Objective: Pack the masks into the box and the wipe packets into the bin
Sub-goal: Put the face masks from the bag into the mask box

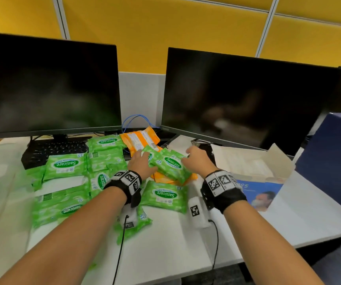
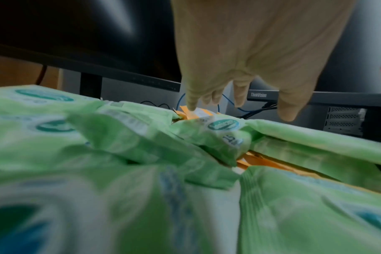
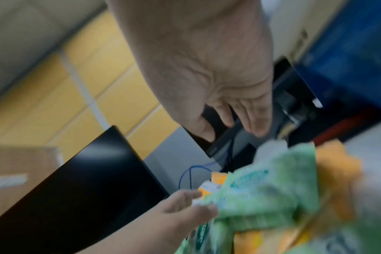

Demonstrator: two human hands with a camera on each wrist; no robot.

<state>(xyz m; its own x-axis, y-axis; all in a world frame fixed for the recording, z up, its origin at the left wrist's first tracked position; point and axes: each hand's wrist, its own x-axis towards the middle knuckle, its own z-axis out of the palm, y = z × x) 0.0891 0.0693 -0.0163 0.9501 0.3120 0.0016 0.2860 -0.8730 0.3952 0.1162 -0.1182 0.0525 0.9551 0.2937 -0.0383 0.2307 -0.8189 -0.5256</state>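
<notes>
Head view: both forearms reach forward over the desk [image 1: 186,243], each wrist strapped with a black band. The left hand [image 1: 143,163] lies palm down, fingers spread flat on the near end of a green packet [image 1: 170,164] that sits tilted on top of orange packs [image 1: 139,138]. The right hand [image 1: 198,159] is just beside the packet's far end, knuckles up and fingers bent down; whether it grips anything cannot be told here. More green packets [image 1: 67,164] are scattered to the left by a keyboard [image 1: 52,150]. The open mask box [image 1: 256,173] stands to the right, holding white masks. No bin can be made out.

Left wrist view: the left hand's fingers [image 2: 194,101] hang straight and loose above the green heap, holding nothing.

Right wrist view, blurred: the right hand [image 3: 224,110] is relaxed, fingers extended and clear of the packet.
</notes>
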